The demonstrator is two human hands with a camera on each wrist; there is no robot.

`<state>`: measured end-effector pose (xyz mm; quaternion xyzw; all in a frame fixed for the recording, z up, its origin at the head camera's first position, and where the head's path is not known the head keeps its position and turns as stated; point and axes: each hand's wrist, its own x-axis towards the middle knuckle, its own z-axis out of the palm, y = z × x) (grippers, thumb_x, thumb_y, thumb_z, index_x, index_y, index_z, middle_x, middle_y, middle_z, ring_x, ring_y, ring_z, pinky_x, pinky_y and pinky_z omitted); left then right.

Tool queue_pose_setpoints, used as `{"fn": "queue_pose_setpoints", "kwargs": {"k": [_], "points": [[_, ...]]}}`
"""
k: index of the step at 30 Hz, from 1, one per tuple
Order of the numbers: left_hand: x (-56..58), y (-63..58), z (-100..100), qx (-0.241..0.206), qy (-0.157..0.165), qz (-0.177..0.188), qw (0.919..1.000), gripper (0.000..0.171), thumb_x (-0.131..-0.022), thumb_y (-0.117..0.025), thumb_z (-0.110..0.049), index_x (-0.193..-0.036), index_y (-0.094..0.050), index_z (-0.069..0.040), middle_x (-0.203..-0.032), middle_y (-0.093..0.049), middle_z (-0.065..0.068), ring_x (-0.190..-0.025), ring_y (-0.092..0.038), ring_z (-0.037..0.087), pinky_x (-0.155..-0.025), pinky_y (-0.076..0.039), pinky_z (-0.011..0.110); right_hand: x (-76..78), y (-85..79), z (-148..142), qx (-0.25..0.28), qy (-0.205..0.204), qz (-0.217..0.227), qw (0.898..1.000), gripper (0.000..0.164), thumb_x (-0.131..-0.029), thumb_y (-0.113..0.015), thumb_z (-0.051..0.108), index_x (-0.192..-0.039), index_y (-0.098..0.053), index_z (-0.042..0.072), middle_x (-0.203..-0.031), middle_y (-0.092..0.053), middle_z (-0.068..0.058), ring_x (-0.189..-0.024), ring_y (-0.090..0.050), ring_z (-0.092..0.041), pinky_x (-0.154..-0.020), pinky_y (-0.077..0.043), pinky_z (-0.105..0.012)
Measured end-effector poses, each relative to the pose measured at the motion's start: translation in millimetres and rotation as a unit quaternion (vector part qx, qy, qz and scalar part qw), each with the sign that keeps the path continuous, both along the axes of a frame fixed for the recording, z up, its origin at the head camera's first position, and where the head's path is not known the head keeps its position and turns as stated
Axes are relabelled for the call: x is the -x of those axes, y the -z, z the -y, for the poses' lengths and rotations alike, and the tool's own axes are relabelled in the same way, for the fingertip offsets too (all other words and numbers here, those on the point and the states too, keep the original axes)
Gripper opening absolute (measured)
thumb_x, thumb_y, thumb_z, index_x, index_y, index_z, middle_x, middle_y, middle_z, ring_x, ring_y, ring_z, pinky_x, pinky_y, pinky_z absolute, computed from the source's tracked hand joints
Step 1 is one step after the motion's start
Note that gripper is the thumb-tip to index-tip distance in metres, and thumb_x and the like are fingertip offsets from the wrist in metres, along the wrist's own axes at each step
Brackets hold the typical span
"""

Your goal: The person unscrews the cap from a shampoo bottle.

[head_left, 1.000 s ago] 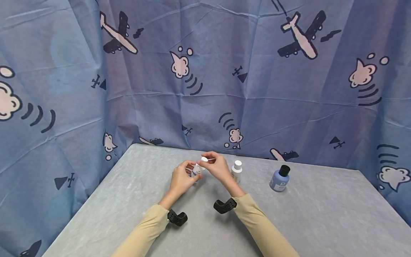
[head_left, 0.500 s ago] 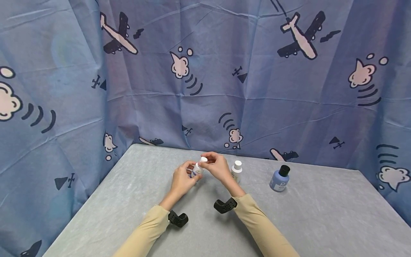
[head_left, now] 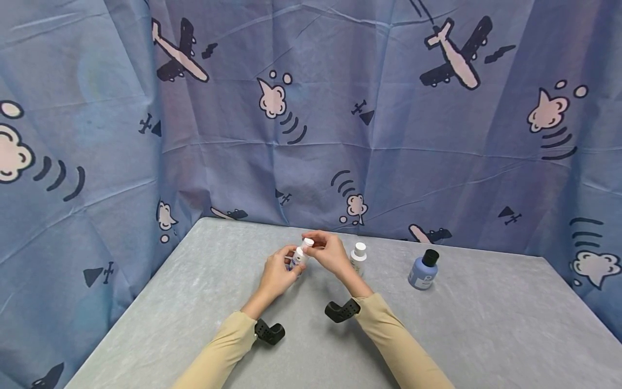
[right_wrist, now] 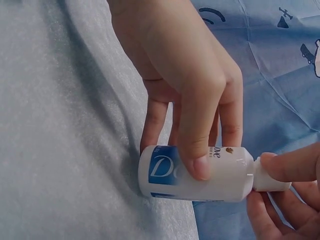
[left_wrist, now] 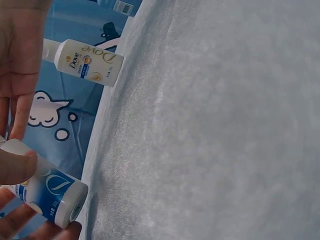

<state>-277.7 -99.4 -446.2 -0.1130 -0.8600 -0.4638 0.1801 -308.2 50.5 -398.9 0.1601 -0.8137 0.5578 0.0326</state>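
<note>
Left hand [head_left: 278,271] gripped a white bottle [right_wrist: 225,175] with a blue label [right_wrist: 161,171], tilted over the worktop [head_left: 194,281], while the right hand [head_left: 331,254] pinched its white cap [head_left: 309,242]; further right stood a second white bottle [head_left: 357,263], then a blue bottle [head_left: 421,275] with a black cap [head_left: 430,257].

Grey tabletop [head_left: 486,313] | standing white bottle [head_left: 358,263] | blue bottle [head_left: 421,275] (black cap [head_left: 430,257]), upright, farther right

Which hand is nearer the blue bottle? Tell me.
Right. The right hand pinches a white cap left of the blue bottle, with a standing white bottle between; the left hand is farther left, gripping the tilted bottle under that cap.
</note>
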Motion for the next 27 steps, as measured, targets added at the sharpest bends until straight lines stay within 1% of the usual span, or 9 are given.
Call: {"fn": "queue_pose_setpoints", "kwargs": {"k": [2,7,11,15,19,22,24,27], "points": [[-0.2,-0.4,0.0,0.002,0.004,0.003,1.0,0.039,-0.079,-0.074,-0.01,-0.117,-0.063,-0.002,-0.099,-0.069,0.015,-0.082,-0.068,0.025,-0.071,-0.055,0.034,0.2,0.3,-0.2,0.003,-0.004,0.0,1.0,0.031,-0.082,-0.07,0.0,-0.112,-0.069,0.004,-0.111,-0.07,-0.016,-0.095,-0.067,-0.026,-0.077,-0.056,-0.029],[-0.1,-0.4,0.1,0.003,0.017,0.008,0.9998,0.042,-0.082,-0.072,-0.01,-0.121,-0.06,0.0,-0.103,-0.068,0.016,-0.085,-0.068,0.027,-0.072,-0.056,0.035,2.2,2.4,-0.7,0.033,-0.029,0.002,0.999,0.042,-0.082,-0.063,-0.008,-0.123,-0.062,0.002,-0.119,-0.067,-0.02,-0.103,-0.066,-0.032,-0.081,-0.056,-0.03],[-0.2,-0.5,0.2,0.006,0.016,0.009,0.9998,0.043,-0.082,-0.072,-0.011,-0.122,-0.059,0.0,-0.102,-0.067,0.017,-0.084,-0.067,0.027,-0.071,-0.055,0.035,2.9,3.5,-1.5,0.052,-0.052,-0.001,0.997,0.047,-0.083,-0.057,-0.012,-0.128,-0.055,0.0,-0.124,-0.062,-0.024,-0.109,-0.063,-0.035,-0.086,-0.054,-0.032],[-0.1,-1.6,-0.1,0.008,0.006,0.018,0.9998,0.044,-0.083,-0.071,-0.013,-0.123,-0.059,-0.001,-0.102,-0.067,0.016,-0.083,-0.066,0.026,-0.07,-0.054,0.034,3.6,3.3,-1.3,0.066,-0.065,0.006,0.996,0.05,-0.083,-0.058,-0.012,-0.132,-0.05,-0.002,-0.128,-0.059,-0.026,-0.113,-0.061,-0.037,-0.09,-0.054,-0.035],[0.5,-3.1,-0.6,0.008,0.001,0.021,0.9997,0.044,-0.082,-0.072,-0.015,-0.122,-0.059,-0.002,-0.101,-0.067,0.014,-0.084,-0.066,0.024,-0.072,-0.054,0.034,4.3,1.6,-1.1,0.07,-0.047,0.009,0.996,0.052,-0.082,-0.065,-0.005,-0.132,-0.05,-0.001,-0.127,-0.06,-0.024,-0.113,-0.061,-0.036,-0.092,-0.053,-0.038],[1.1,-4.3,-0.7,0.003,-0.007,0.017,0.9998,0.043,-0.081,-0.073,-0.015,-0.12,-0.06,-0.003,-0.101,-0.067,0.014,-0.084,-0.066,0.024,-0.073,-0.053,0.035,5.0,0.0,-0.7,0.062,-0.021,0.001,0.998,0.049,-0.082,-0.07,0.002,-0.128,-0.053,0.0,-0.123,-0.063,-0.022,-0.109,-0.063,-0.034,-0.091,-0.053,-0.038],[1.3,-4.6,-0.6,-0.001,-0.013,0.015,0.9998,0.043,-0.08,-0.074,-0.015,-0.119,-0.06,-0.004,-0.1,-0.067,0.014,-0.083,-0.065,0.024,-0.074,-0.053,0.036,5.1,-0.6,-0.3,0.048,0.002,0.0,0.999,0.047,-0.082,-0.073,0.009,-0.125,-0.057,0.002,-0.118,-0.065,-0.02,-0.103,-0.065,-0.032,-0.086,-0.055,-0.036],[1.1,-3.6,-0.1,0.0,-0.024,0.011,0.9997,0.043,-0.079,-0.075,-0.016,-0.118,-0.061,-0.005,-0.099,-0.067,0.013,-0.082,-0.064,0.023,-0.074,-0.052,0.035,4.6,-0.5,0.5,0.017,0.035,0.009,0.999,0.042,-0.08,-0.076,0.017,-0.118,-0.062,0.006,-0.107,-0.067,-0.015,-0.092,-0.067,-0.026,-0.075,-0.055,-0.03]]}}
